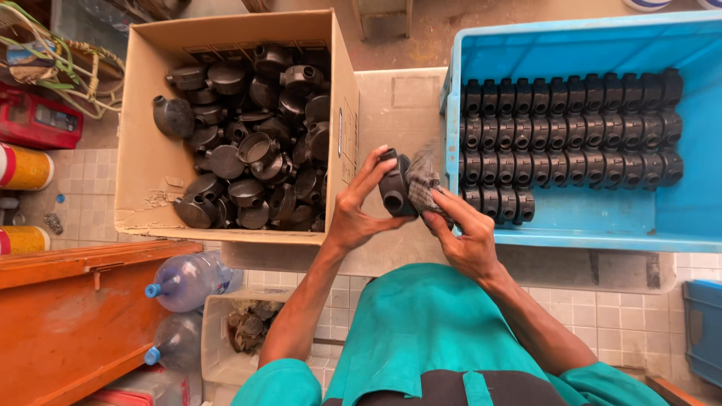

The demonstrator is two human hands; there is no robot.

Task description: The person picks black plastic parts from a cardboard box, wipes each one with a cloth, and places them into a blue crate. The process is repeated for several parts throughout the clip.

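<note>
My left hand (359, 210) grips a black round plastic fitting (393, 186) with a short side spout, held upright over the pale bench top (395, 105). My right hand (462, 233) presses a grey checked rag (423, 180) against the fitting's right side. To the left, a cardboard box (147, 150) holds a loose heap of the same black fittings (256, 143). To the right, a blue plastic crate (587, 218) holds black fittings (571, 128) laid in neat rows, the lowest row short.
An orange metal case (68, 308) lies at lower left beside two clear plastic bottles (184, 282) with blue caps. A small white tub (226, 338) with scraps sits on the tiled floor. A red box (34, 120) and yellow cans (22, 169) stand at far left.
</note>
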